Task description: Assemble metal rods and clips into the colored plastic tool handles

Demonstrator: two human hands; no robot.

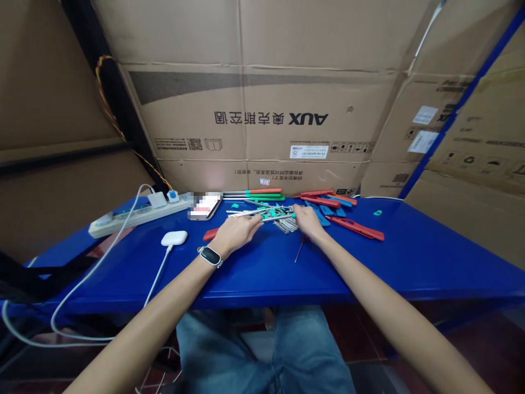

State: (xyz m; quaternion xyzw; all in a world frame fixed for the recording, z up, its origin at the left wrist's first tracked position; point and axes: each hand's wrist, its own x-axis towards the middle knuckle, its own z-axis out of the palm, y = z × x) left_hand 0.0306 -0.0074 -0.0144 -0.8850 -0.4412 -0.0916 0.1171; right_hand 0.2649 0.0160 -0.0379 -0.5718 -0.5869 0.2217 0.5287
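Both my hands meet over a pile of small parts at the middle of the table. My left hand (240, 229), with a watch on its wrist, is closed around one end of a silver metal rod with green plastic on it (279, 218). The fingers of my right hand (307, 221) are closed at the rod's other end. Below them lie short silver metal pieces (286, 225) and green plastic bits. A thin screwdriver (299, 251) with a red end sticks out under my right hand; whether that hand grips it, I cannot tell. Beside my left wrist lies a red handle (209, 235), partly hidden.
Red handles (356, 227) and blue ones (322, 214) lie to the right. Rods with green and orange grips (264, 193) lie at the back. A phone (204, 207), power strip (139, 214) and white charging case (174, 238) are left. Cardboard (270, 93) walls the back.
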